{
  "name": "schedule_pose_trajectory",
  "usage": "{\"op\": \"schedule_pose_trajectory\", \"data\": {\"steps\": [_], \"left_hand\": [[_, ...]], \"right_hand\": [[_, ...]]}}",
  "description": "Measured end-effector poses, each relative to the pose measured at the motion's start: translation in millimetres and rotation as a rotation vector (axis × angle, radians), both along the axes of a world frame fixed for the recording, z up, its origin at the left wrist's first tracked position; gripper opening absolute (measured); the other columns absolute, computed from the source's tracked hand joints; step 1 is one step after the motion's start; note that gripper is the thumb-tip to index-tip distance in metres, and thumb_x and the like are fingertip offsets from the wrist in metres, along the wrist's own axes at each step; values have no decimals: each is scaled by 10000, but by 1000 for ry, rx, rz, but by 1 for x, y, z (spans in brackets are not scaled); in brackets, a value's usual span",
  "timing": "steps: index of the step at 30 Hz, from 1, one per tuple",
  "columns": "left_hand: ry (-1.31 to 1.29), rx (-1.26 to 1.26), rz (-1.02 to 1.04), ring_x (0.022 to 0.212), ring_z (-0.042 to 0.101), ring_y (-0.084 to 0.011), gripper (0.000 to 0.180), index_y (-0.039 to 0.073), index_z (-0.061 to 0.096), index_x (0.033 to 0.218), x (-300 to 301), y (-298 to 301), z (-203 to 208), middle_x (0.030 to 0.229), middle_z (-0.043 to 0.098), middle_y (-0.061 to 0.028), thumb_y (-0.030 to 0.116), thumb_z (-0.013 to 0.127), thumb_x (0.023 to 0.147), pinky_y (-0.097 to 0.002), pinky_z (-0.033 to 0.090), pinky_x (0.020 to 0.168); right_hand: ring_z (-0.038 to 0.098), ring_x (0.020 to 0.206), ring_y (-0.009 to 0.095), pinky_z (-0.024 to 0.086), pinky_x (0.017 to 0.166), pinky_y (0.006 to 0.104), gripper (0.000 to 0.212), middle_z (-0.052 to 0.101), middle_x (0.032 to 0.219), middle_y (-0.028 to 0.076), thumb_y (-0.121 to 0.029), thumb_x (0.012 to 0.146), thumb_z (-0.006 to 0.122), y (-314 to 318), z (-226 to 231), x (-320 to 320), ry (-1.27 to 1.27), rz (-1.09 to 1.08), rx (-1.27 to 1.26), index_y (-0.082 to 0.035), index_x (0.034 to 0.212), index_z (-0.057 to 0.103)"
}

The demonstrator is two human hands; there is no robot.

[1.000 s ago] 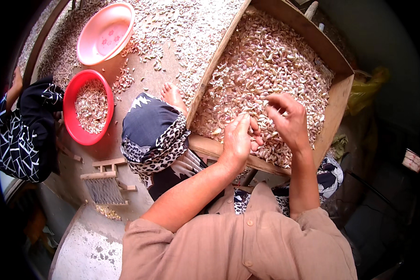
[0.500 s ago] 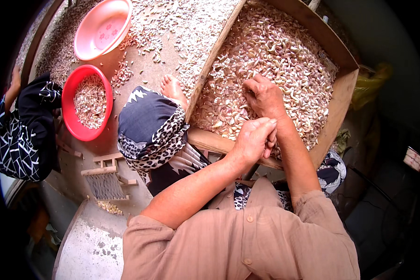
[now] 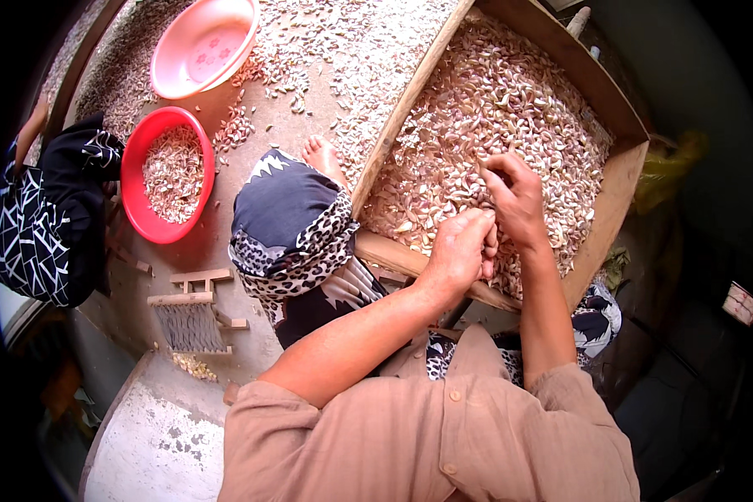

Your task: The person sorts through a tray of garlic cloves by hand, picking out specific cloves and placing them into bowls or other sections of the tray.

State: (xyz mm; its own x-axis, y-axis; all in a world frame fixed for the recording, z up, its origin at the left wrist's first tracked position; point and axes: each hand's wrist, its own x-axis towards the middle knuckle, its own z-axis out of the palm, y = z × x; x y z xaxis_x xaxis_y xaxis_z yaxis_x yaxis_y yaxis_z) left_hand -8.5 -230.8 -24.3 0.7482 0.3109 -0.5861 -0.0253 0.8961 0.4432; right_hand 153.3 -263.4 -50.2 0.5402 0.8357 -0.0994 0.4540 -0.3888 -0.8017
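Observation:
Loose garlic cloves (image 3: 552, 134), white to pinkish purple, fill a shallow wooden tray (image 3: 615, 213) in front of me. My left hand (image 3: 463, 247) is closed in a loose fist over the tray's near edge; whatever lies inside its fingers is hidden. Just beyond it, above the cloves, my right hand (image 3: 517, 199) has its fingers curled and the thumb and forefinger brought together. Anything between those fingertips is too small to name.
Left of the tray stand a red basin (image 3: 134, 197) holding cloves or peelings and a pink basin (image 3: 167, 71). More cloves cover the floor (image 3: 376, 50). A low wooden stool (image 3: 194, 314) stands nearer me. Another person (image 3: 54, 226) in dark patterned clothes sits at the far left.
My right hand has lifted off the cloves and drawn back toward my left hand, its fingers now pinched together. The left hand stays closed near the tray's edge. The whole view has shifted slightly.

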Motion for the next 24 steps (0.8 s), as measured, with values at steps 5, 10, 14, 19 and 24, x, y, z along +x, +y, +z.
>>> {"op": "schedule_pose_trajectory", "data": {"steps": [5, 10, 14, 19, 24], "left_hand": [[78, -8, 62, 584, 586, -126, 318, 62, 576, 930, 2, 4, 1, 791, 591, -61, 289, 426, 1096, -243, 418, 464], [150, -8, 105, 590, 596, -129, 405, 47, 579, 926, 5, 8, 9, 758, 599, -67, 326, 358, 1120, -241, 434, 466], [96, 39, 40, 550, 580, -141, 415, 53, 551, 856, 3, 7, 5, 746, 585, -74, 318, 368, 1119, -236, 386, 431], [64, -11, 14, 536, 540, -130, 411, 81, 487, 794, 3, 7, 8, 717, 537, -54, 337, 440, 1112, -231, 369, 440], [55, -18, 32, 529, 488, -121, 421, 97, 473, 783, 4, 4, 9, 706, 509, -37, 369, 487, 1103, -230, 392, 464]], "right_hand": [[631, 836, 49, 507, 728, 217, 83, 687, 905, 2, 18, 952, 668, -15, 65, -24, 431, -118, 148, 17, 1034, 680], [630, 770, 84, 501, 707, 245, 147, 688, 907, 34, 7, 887, 722, -20, 93, -27, 171, 166, -30, 18, 1032, 697], [658, 792, 154, 525, 735, 307, 126, 690, 901, 82, -44, 883, 718, -27, 63, -4, -59, -105, -6, 3, 1000, 714], [663, 816, 189, 523, 745, 314, 127, 693, 906, 88, -56, 884, 724, -35, 21, 28, -288, -297, 22, -9, 1002, 722], [683, 877, 243, 545, 732, 350, 137, 707, 931, 81, -67, 881, 712, -11, 4, 31, -341, -144, 75, -58, 1014, 742]]}}
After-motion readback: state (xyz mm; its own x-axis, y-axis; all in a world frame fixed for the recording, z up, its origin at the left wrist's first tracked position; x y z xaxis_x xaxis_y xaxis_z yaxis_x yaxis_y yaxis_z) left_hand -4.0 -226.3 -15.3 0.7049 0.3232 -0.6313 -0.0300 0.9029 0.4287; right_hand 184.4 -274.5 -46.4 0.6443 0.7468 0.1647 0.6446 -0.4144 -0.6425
